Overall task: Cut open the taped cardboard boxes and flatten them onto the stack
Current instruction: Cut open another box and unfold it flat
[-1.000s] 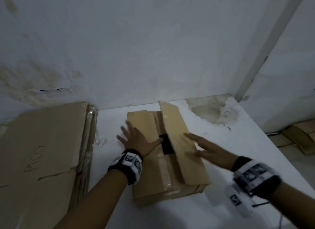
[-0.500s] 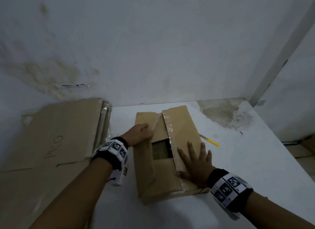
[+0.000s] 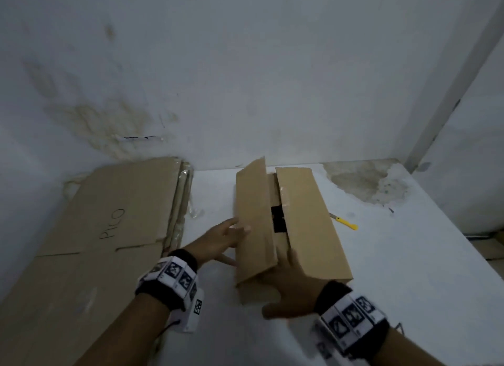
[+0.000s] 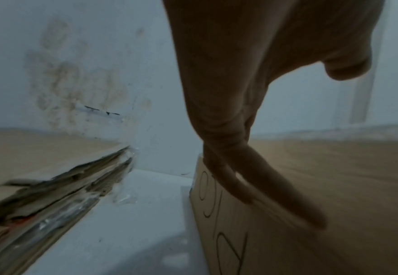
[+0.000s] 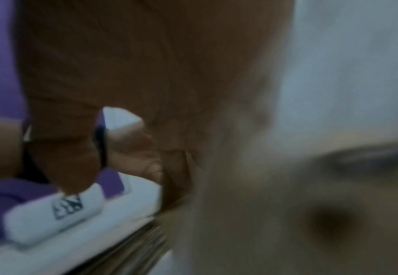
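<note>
Nearest, the right hand (image 3: 293, 292) sits at the near end of the cardboard box (image 3: 308, 224), its fingers reaching up under the edge of the right top flap; whether they curl round the card cannot be told, and the right wrist view is too blurred to help. Just beyond, the left hand (image 3: 221, 240) lies with straight fingers (image 4: 275, 188) against the box's left side, touching the raised left flap (image 3: 253, 215), holding nothing. The box rests on the white table (image 3: 409, 270), its two top flaps parted with a dark gap between them. A yellow-handled cutter (image 3: 344, 222) lies on the table just right of the box. Left of the box, apart from it, the stack of flattened cardboard (image 3: 109, 229) reaches back to the stained wall (image 3: 245, 79).
</note>
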